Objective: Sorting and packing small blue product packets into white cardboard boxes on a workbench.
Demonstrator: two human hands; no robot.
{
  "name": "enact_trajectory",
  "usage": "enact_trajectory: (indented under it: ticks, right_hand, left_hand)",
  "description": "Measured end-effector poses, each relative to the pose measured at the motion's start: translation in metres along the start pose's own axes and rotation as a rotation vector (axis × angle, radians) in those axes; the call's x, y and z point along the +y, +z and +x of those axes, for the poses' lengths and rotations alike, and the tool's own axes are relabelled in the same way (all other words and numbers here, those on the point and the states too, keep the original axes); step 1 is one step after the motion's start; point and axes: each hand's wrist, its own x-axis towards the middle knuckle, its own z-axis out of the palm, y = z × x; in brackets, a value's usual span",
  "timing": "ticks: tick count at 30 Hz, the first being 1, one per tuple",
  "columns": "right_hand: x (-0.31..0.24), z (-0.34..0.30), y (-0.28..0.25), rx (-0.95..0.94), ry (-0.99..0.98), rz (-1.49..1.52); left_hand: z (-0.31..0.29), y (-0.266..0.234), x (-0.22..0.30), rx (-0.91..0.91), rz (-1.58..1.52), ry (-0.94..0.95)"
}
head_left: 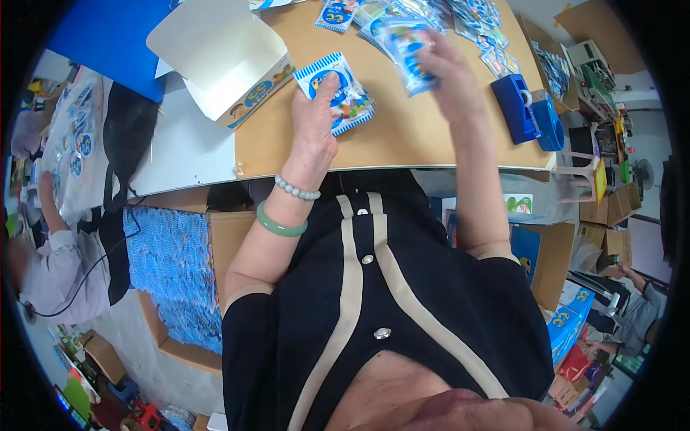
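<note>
My left hand (314, 108) is closed on a small blue-and-white candy packet (350, 100), thumb on its front; colourful pieces show through its clear part. My right hand (447, 68), slightly blurred, grips another candy packet (404, 61) by its right side, above the table. Left of my left hand stands an open white carton (226, 61) with a blue printed side, its lid tipped back. Behind my right hand, more candy packets (336, 14) lie in a loose pile at the table's far edge. The carton's inner floor is hard to make out.
A blue tape dispenser (516, 108) sits at the right edge of the wooden table (266, 151). Below left, a cardboard box (169, 345) holds blue packaging strips (172, 258). More boxes (568, 316) stand at the right. Other people work at far left and far right.
</note>
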Motion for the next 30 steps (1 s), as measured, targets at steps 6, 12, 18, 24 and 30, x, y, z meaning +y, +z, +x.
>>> enact_trajectory:
  ticks: [6,12,18,24,30]
  right_hand:
    - [0.01,-0.037,0.074,0.026,0.029,-0.267]
    - [0.027,-0.038,0.082,0.006,-0.337,-0.749]
    - [0.036,0.051,0.011,0.34,-0.092,-1.254]
    - [0.043,0.042,-0.026,0.166,0.192,-0.799]
    - [0.027,0.09,-0.014,-0.223,-0.759,-1.431]
  left_hand:
    - [-0.006,0.011,0.01,-0.175,-0.138,-0.027]
    - [-0.007,-0.016,0.012,-0.076,-0.037,-0.04]
    - [-0.003,-0.022,0.015,-0.008,-0.102,-0.109]
    - [-0.01,-0.027,0.015,-0.039,-0.058,-0.107]
    - [-0.009,-0.022,0.017,-0.071,-0.041,-0.124]
